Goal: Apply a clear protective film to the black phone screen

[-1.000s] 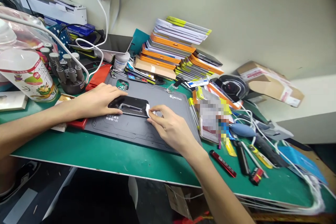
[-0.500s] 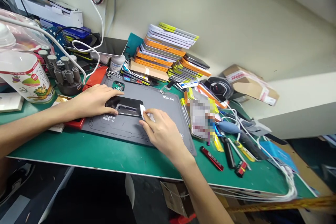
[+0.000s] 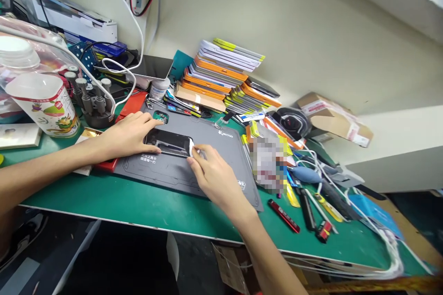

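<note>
A black phone (image 3: 169,142) lies flat on a grey work mat (image 3: 207,147) on the green table. My left hand (image 3: 126,133) grips the phone's left end, thumb on its near edge and fingers over its far edge. My right hand (image 3: 211,173) pinches a small white wipe (image 3: 191,148) against the phone's right end.
A stack of orange and grey boxes (image 3: 224,71) stands behind the mat. A screwdriver stand (image 3: 92,99) and a labelled bottle (image 3: 43,103) sit at the left. Tools, a red pen (image 3: 284,215), a blue blower (image 3: 306,174) and white cables lie at the right.
My hands stay on the phone and wipe; the right hand has edged slightly toward the phone's end. The camera has shifted, so the whole scene sits a little differently.
</note>
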A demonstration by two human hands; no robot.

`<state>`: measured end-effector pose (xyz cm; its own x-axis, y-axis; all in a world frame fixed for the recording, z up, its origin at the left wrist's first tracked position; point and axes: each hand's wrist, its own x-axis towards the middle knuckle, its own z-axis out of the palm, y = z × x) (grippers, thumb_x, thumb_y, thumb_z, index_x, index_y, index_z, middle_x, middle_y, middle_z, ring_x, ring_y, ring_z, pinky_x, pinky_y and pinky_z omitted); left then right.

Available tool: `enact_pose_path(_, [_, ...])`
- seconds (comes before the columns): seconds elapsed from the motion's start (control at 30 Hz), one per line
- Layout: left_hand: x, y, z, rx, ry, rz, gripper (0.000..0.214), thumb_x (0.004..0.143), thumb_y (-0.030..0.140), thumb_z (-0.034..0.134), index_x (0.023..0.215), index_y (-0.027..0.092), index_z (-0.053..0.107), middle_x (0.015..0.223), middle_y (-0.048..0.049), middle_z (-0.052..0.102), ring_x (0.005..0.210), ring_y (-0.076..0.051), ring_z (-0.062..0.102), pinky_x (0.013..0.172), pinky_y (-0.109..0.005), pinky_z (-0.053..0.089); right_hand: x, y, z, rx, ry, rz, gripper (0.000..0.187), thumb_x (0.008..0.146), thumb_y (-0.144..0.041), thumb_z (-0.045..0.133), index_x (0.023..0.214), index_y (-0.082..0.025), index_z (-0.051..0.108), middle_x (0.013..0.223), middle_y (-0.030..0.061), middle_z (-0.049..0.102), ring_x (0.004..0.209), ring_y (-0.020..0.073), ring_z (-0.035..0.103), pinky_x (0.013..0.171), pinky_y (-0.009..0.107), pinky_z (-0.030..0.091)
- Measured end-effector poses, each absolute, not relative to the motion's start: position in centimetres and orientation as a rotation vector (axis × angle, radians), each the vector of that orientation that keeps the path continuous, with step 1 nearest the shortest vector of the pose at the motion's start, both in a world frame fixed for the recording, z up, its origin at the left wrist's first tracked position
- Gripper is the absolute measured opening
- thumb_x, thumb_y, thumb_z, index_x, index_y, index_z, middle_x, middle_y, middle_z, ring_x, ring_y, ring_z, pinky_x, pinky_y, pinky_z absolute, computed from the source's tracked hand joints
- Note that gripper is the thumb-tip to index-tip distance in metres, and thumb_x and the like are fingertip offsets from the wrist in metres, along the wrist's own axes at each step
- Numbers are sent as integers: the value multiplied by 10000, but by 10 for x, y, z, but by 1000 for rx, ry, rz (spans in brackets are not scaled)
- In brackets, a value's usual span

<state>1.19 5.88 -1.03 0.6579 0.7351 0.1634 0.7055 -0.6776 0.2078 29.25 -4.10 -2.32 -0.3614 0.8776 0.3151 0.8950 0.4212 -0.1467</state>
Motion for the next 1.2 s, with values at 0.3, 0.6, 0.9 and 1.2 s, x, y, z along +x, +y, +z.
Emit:
enact_pose_path(0.3, [13,54,-5,2748,1242,285,803,923,712,635,1533,208,496,1301,-130,610,1153,-332,607,993,-401,449,283,-16,-28,-1646,-2357,205,739,1106,-574,278,1587,-36,435,1696,238,361,1583,334,356,1305,533,303])
enact_pose_path(0.6, [14,55,-7,2745,1251,296,788,916,708,646,1515,212,521,1282,-125,614,1119,-331,616,975,-407,453,290,-50,-40,-1633,-2358,373,828,1080,-653,310,1715,-163,104,1778,131,80,1649,278,90,1346,544,171])
enact_pose_path(0.9, [11,57,-9,2759,1226,318,799,926,709,634,1528,200,505,1287,-129,607,1118,-327,619,973,-405,464,282,-10,-31,-1641,-2334,438,896,1052,-727,296,1703,-124,174,1769,177,113,1648,297,92,1347,560,124])
enact_pose_path(1.2, [15,54,-6,2742,1263,266,785,914,680,676,1521,208,518,1278,-125,608,1113,-334,621,984,-416,463,282,-38,-39,-1550,-2440,354,853,1070,-680,307,1714,-167,86,1779,126,74,1651,279,73,1350,551,148])
